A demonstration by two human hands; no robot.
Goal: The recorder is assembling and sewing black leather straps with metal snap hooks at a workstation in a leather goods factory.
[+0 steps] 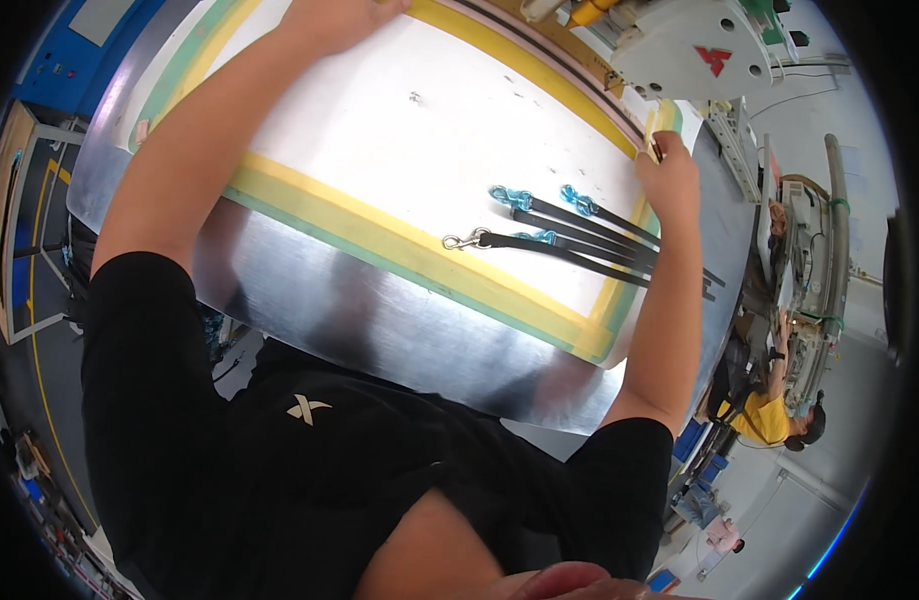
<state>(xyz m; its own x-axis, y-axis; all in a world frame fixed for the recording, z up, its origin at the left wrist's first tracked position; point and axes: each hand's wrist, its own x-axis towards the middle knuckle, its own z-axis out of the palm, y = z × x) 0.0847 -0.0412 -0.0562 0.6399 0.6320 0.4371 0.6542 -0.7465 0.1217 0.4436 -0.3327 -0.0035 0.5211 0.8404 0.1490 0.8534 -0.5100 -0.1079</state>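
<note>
My left hand (341, 22) reaches to the far edge of a white work sheet (379, 130); the upper frame edge cuts it off and its fingers are mostly hidden. At the right end of the sheet, my right hand (671, 178) is closed, with a small dark bit showing at its fingertips that I cannot make out. Several black straps lie side by side left of my right forearm, their tails passing under it. One strap (559, 250) ends in a bare silver snap hook (466, 240). Other hooks wear clear blue wrapping (510, 197).
Yellow and green tape (359, 225) borders the sheet on a shiny metal tabletop (309, 290). A white machine (694, 45) stands at the far right, beyond a rail (569, 70) along the back. Farther right, a person in a yellow top (764, 415) works at another bench.
</note>
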